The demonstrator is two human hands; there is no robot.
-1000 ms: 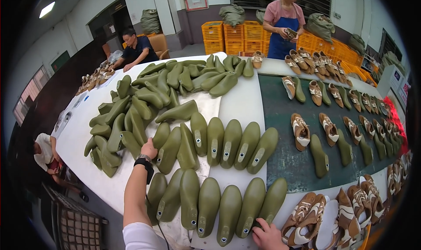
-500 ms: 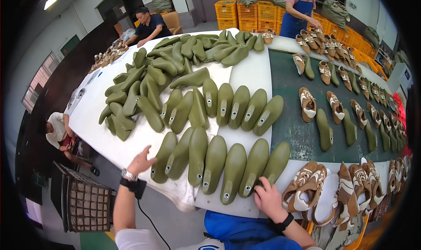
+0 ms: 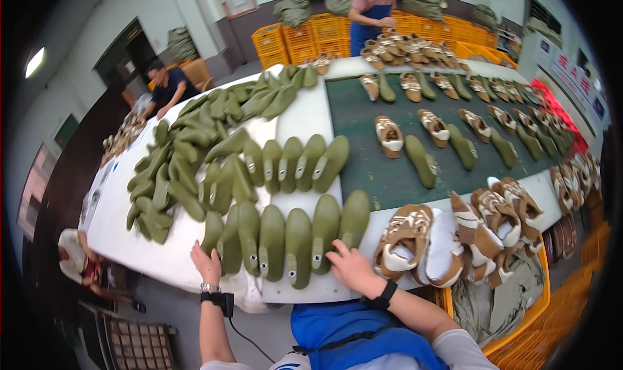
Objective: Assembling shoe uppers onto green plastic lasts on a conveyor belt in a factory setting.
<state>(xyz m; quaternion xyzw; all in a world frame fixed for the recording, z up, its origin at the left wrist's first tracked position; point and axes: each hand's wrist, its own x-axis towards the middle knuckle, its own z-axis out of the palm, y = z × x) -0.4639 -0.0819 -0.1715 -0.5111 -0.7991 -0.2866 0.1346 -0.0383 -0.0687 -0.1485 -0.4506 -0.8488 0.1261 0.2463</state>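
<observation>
Green shoe lasts stand side by side in a front row near the table edge, their socket holes facing me. At the row's left end, my left hand has its fingers stretched out, beside or touching the outermost last. My right hand is at the right end, fingers apart and slightly bent, against the lower part of the rightmost last, which it partly hides. Neither hand lifts anything. Behind stands a second row of green lasts.
A heap of green lasts covers the table's left side. Brown-and-white shoes stand right of my right hand, above a yellow crate. Shoes and lasts line a dark green mat. Co-workers are around the table.
The view has swung to the right. My left hand has come in closer to the left end of the front row. My right hand stays by the rightmost last.
</observation>
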